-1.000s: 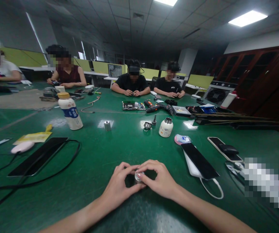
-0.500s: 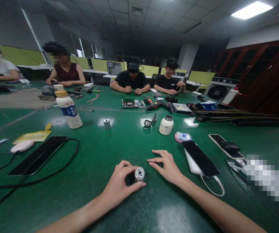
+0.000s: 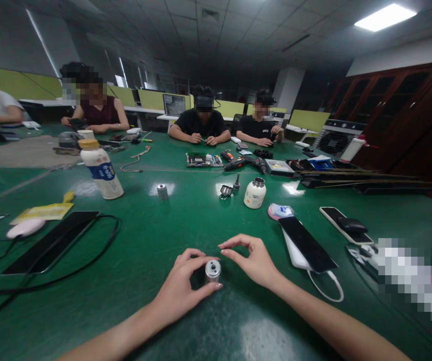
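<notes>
A small silver metal cylinder [image 3: 213, 271] with a dark hole in its top stands upright on the green table [image 3: 144, 235]. My left hand [image 3: 185, 281] is closed round it from the left, thumb at the near side and fingers at the far side. Just up and to the right of the cylinder, my right hand [image 3: 251, 255] hovers with thumb and index finger slightly apart and nothing visible between them. A second silver cylinder [image 3: 162, 191] stands farther back.
A bottle [image 3: 102, 170] stands at the left, near a black tablet [image 3: 52, 243] with cables. Behind are a white jar [image 3: 255, 193], a circuit board [image 3: 203, 160] and power drills [image 3: 244, 163]. Phones [image 3: 308, 243] lie right. Several people sit across the table.
My right hand has come closer to the cylinder, and its spread fingers have drawn together. My left hand stays round the cylinder. The whole view has shifted slightly.
</notes>
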`<state>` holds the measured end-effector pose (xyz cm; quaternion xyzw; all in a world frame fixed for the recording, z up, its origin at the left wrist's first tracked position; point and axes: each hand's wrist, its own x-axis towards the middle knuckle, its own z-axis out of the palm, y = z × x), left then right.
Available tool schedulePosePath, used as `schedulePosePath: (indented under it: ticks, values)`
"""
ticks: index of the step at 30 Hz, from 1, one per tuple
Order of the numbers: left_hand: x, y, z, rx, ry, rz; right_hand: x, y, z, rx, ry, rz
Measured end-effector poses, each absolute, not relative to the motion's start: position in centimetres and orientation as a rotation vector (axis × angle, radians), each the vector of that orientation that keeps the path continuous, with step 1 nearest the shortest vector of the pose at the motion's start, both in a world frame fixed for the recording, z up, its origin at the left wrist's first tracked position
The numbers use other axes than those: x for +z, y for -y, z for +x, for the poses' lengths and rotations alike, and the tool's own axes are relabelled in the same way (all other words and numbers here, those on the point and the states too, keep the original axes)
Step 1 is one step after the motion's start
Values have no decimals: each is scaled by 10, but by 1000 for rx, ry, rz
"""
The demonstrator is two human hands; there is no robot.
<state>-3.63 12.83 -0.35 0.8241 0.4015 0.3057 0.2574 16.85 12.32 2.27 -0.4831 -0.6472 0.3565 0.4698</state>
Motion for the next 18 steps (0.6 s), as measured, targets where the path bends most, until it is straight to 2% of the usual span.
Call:
schedulePosePath:
  ticks: [8,18]
  values:
    - [-7,-129,-37,856,-1071,2220,32,-108,151,853,1767,-1165]
    - [-6,-129,-37,840,-1063,2227,32,-108,148,823,1710,-1129]
